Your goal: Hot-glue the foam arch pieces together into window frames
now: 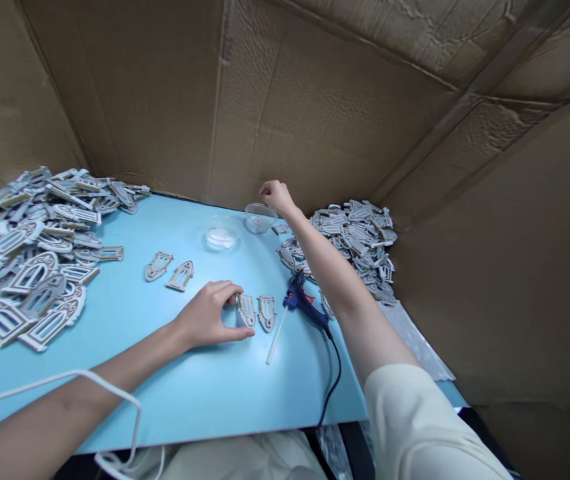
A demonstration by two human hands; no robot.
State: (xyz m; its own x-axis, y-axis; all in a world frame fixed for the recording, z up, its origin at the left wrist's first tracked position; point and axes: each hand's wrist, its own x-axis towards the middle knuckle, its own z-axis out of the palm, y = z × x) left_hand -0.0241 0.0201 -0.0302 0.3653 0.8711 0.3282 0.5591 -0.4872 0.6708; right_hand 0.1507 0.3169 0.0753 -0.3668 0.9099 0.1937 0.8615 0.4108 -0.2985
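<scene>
My left hand (209, 315) rests on the blue table (165, 393), its thumb and fingers pinching a small grey arched window piece (246, 309). A second such piece (267, 312) lies just right of it. My right hand (275, 195) reaches far back, fingers bunched over a small clear cup (259, 218); whatever it pinches is too small to see. A blue glue gun (306, 304) with a white glue stick (277, 335) lies under my right forearm.
A big heap of arched pieces (35, 253) fills the table's left. A smaller heap (357, 243) sits at the right. Two loose pieces (169, 270) and a clear dish (221, 237) lie mid-table. Cardboard walls (315, 100) enclose the table. A white cable (89, 383) crosses my left arm.
</scene>
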